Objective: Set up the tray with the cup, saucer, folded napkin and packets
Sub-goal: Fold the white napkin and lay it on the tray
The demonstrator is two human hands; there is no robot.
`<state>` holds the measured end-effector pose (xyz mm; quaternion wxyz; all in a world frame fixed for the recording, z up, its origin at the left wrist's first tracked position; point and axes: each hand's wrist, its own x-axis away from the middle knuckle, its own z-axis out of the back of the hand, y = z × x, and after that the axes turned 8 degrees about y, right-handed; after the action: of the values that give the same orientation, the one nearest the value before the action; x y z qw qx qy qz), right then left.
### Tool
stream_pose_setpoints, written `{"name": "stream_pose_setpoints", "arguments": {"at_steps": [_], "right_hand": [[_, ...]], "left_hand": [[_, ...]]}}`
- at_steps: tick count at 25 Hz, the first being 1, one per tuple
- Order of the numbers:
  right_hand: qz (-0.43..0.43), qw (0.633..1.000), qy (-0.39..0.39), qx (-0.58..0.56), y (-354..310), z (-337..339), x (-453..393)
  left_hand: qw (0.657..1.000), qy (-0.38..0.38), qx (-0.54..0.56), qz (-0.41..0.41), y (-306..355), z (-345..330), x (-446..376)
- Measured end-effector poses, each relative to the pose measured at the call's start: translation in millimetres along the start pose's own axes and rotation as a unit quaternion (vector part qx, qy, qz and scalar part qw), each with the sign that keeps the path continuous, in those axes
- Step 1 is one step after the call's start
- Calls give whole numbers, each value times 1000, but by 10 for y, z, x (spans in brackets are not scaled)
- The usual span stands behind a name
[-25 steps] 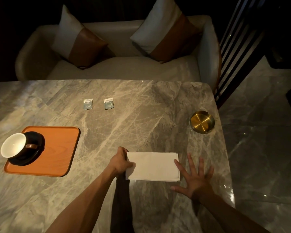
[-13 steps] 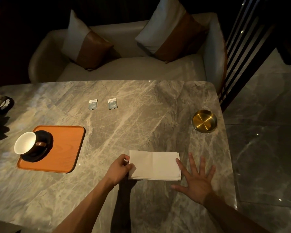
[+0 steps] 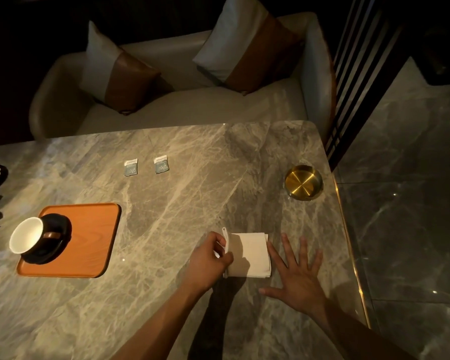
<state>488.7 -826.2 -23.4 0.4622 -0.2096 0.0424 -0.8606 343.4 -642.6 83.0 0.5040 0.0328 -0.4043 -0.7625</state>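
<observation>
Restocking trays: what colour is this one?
Orange, wood-grained tray; head view shows it best.

A grey marble surface [image 3: 192, 203] is veined with pale, branching lines and edged in brass gold on its right side. An orange wooden tray [image 3: 89, 229] with faint grain is seen on it, bearing a black saucer [image 3: 60, 229] and a cup [image 3: 27, 239], white inside, dark outside, with a brown handle. A white folded napkin [image 3: 253, 253] is shaded grey on its left half. Two small packets [image 3: 131, 167] are coloured white on top and blue-grey below. A round dish [image 3: 303, 182] is coloured polished gold. Two cushions [image 3: 120, 74] are split into white and tan-brown halves.
</observation>
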Motion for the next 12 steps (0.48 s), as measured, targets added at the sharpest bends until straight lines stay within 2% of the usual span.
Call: {"name": "stream_pose_setpoints", "arguments": {"at_steps": [6,12], "right_hand": [[14,1000,13,-9,18,-10,9],[22,1000,19,-7,30,-19,3]], "left_hand": [[994,-10,-97,-56,297,-495,37],[987,-12,-146,-58,434,-877,94]]}}
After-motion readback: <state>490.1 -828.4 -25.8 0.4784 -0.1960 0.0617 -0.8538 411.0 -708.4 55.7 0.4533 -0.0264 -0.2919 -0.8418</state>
